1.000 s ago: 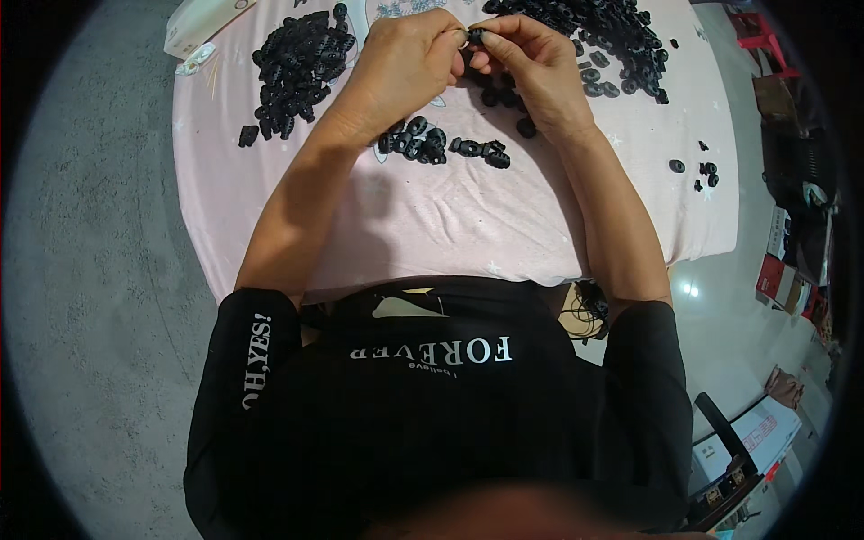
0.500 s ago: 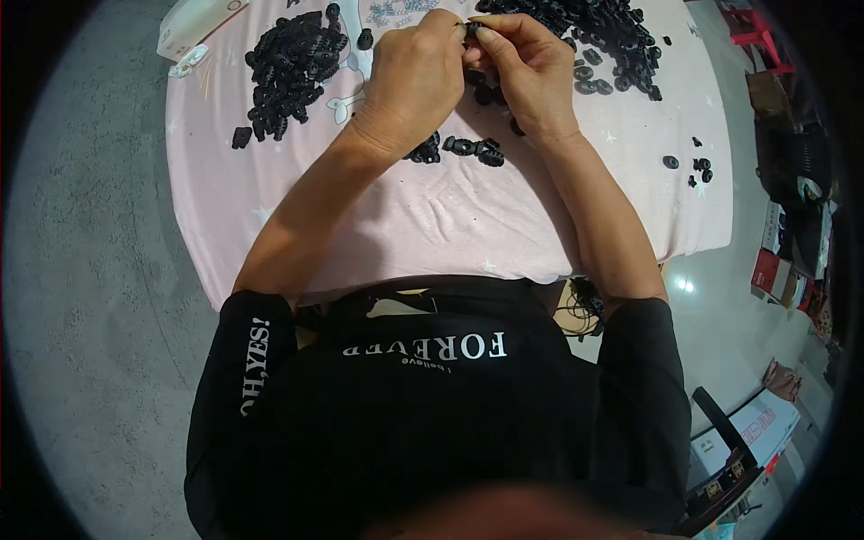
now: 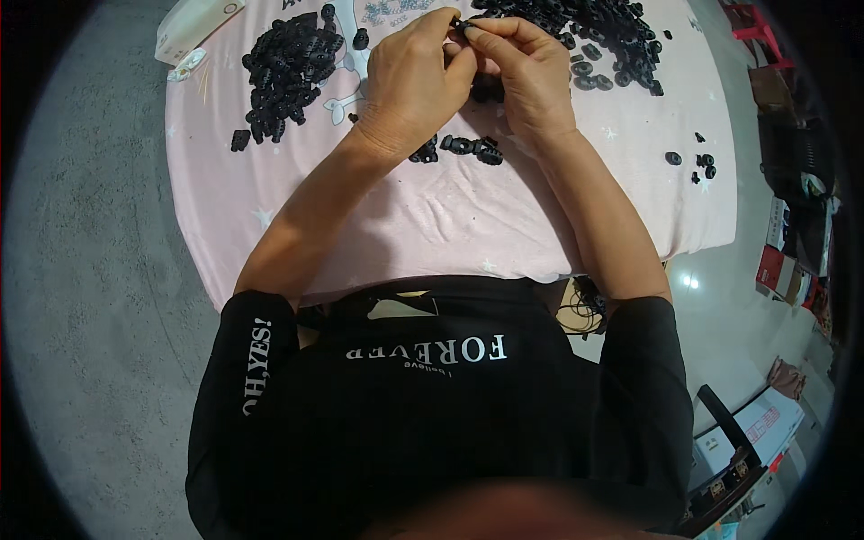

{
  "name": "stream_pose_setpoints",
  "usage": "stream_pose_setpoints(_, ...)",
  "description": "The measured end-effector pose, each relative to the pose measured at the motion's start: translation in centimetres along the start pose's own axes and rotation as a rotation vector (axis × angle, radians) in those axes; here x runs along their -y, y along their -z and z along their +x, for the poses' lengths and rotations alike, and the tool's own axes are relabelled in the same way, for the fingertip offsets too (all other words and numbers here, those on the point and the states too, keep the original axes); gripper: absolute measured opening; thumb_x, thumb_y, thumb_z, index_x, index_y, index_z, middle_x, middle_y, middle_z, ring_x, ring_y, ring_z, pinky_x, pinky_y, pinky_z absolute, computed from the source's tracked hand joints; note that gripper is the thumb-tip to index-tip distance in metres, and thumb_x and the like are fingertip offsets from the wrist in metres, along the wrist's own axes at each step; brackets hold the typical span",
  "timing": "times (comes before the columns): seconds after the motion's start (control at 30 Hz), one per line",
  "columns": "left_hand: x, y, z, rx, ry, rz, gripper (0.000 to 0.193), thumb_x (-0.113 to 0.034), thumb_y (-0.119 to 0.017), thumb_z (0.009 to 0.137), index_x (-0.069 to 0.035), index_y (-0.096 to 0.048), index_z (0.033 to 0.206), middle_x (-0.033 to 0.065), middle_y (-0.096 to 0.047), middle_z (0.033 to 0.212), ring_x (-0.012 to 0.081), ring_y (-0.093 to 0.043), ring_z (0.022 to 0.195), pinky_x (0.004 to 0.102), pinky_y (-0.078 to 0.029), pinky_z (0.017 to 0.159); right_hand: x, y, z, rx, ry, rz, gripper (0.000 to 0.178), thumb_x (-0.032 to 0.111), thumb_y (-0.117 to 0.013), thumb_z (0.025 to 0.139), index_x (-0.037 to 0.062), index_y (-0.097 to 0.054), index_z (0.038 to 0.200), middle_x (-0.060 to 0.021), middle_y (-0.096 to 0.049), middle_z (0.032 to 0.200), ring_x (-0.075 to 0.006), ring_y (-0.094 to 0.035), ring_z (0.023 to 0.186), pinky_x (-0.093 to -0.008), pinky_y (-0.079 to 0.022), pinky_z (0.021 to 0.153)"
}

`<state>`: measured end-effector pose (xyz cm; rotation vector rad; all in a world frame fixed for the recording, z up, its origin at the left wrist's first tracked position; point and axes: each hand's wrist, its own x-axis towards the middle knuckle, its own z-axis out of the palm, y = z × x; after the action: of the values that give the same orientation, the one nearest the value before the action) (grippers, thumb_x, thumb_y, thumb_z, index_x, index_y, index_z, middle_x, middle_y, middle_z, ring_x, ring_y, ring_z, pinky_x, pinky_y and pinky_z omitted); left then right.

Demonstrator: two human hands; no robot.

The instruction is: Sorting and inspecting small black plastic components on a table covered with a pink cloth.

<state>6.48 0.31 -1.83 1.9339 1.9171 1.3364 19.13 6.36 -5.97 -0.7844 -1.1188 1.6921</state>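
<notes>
My left hand (image 3: 412, 83) and my right hand (image 3: 537, 85) meet at the far side of the table, fingertips pinched together. Between them is a small black plastic cord lock (image 3: 462, 27), mostly covered by the fingers. Just below the hands lies a short row of black cord locks (image 3: 472, 148), with a few more beside my left wrist. A heap of black cord locks (image 3: 290, 72) sits left of my left hand. Beyond my right hand spreads a larger pile of black plastic pieces (image 3: 621, 40), some of them flat ovals.
A pink cloth (image 3: 432, 225) covers the table. Small silvery pieces like springs (image 3: 396, 11) lie at the far edge. A white box (image 3: 193, 29) stands at the far left corner. A few loose black parts (image 3: 706, 164) rest near the right edge. Boxes (image 3: 776, 270) stand on the floor at right.
My fingers have shifted slightly around the cord lock, and my left thumb has moved lower, away from it. The piles look the same.
</notes>
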Motion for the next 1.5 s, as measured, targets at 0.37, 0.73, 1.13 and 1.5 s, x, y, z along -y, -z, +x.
stream_pose_setpoints(0.37,1.3,-0.4,-0.1,0.035,-0.030,-0.074,0.024,0.001,-0.064,0.085,0.004,-0.062,0.109,0.0264,-0.065,0.086,0.0437,-0.067,0.079,0.0468,-0.053,0.068,-0.1,-0.1,0.0,0.011,-0.006,-0.018,0.012,0.006,-0.072,0.094,-0.0007,-0.073,0.104,-0.0081,-0.075,0.094,-0.0115,-0.071,0.082,-0.0218,-0.057,0.075)
stream_pose_setpoints(0.73,1.7,0.9,1.0,-0.003,-0.088,-0.037,0.012,-0.007,-0.068,0.090,0.003,-0.062,0.095,0.0246,-0.065,0.079,0.0437,-0.067,0.072,0.0463,-0.051,0.061,0.2,0.1,0.2,-0.007,0.052,-0.048,0.015,0.011,-0.073,0.096,0.0008,-0.074,0.107,-0.0067,-0.075,0.099,-0.0099,-0.070,0.085,-0.0228,-0.057,0.077)
stream_pose_setpoints(1.13,9.2,10.8,4.4,0.339,0.144,0.427,0.028,-0.001,-0.056,0.072,0.004,-0.069,0.097,0.0267,-0.069,0.095,0.0412,-0.066,0.093,0.0440,-0.052,0.085,-0.4,0.1,0.9,0.087,0.012,-0.081,0.010,0.012,-0.065,0.101,0.0023,-0.069,0.098,-0.0045,-0.073,0.092,-0.0105,-0.069,0.078,-0.0233,-0.055,0.073)
stream_pose_setpoints(1.5,6.7,10.4,4.6,0.482,0.306,0.106,0.016,-0.010,-0.066,0.088,0.004,-0.068,0.096,0.0058,-0.067,0.076,0.0138,-0.061,0.071,0.0328,-0.052,0.065,-0.7,-3.1,-2.9,0.757,0.910,-1.031,0.043,0.031,-0.077,0.086,0.0095,-0.070,0.122,-0.0132,-0.062,0.138,-0.0323,-0.054,0.132,-0.0468,-0.043,0.110)
